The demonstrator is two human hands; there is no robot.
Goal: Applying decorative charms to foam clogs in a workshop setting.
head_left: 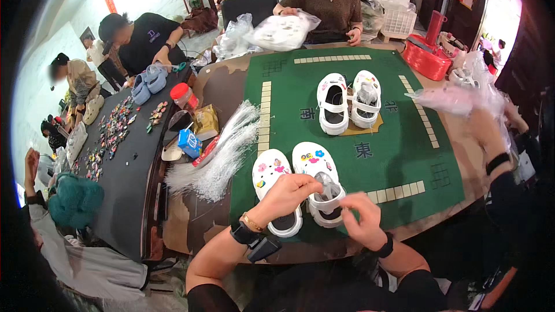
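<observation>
In front of me a pair of white clogs stands side by side, toes pointing away: a left clog [269,164] and a right clog [312,159], both dotted with colourful charms. Crumpled clear plastic [329,187] shows at the right clog's opening, by its light heel strap [327,201]. My left hand [289,192] reaches across the left clog, its fingers pinched beside that plastic. At the strap's right side is my right hand [363,221], thumb and fingers curled together. Whatever either pinch holds is too small to make out.
Farther off on the green mat [277,104] stands another white pair [333,104]. Left lie a bundle of clear plastic strands [222,164], a blue box [189,143] and a red-lidded jar [182,96]. Co-workers sit around; one at right handles a plastic bag [448,101].
</observation>
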